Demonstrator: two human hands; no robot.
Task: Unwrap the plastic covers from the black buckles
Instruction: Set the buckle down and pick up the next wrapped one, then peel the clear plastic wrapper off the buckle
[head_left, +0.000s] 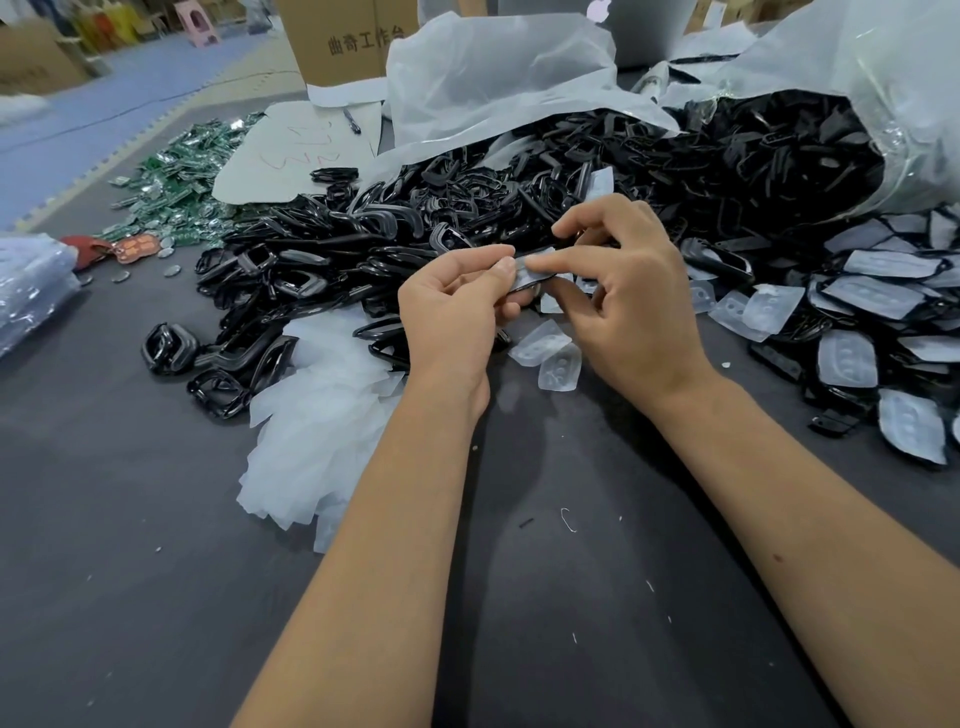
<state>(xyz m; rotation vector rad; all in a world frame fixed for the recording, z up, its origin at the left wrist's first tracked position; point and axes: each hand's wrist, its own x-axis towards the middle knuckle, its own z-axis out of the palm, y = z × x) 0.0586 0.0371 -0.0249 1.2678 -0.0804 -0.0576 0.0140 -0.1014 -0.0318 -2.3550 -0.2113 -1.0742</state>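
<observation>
The left hand (457, 306) and the right hand (623, 291) both pinch one black buckle (530, 280), still in its plastic cover (535, 260), above the grey table (597, 597).

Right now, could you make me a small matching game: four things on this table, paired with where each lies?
Things:
1 green boards
2 pen
3 plastic scraps
4 buckle

Places:
A between both hands
B left of the left forearm
C far left, beyond the black pile
D on white paper near the box

Pairs: 1-C, 2-D, 3-B, 4-A
</observation>
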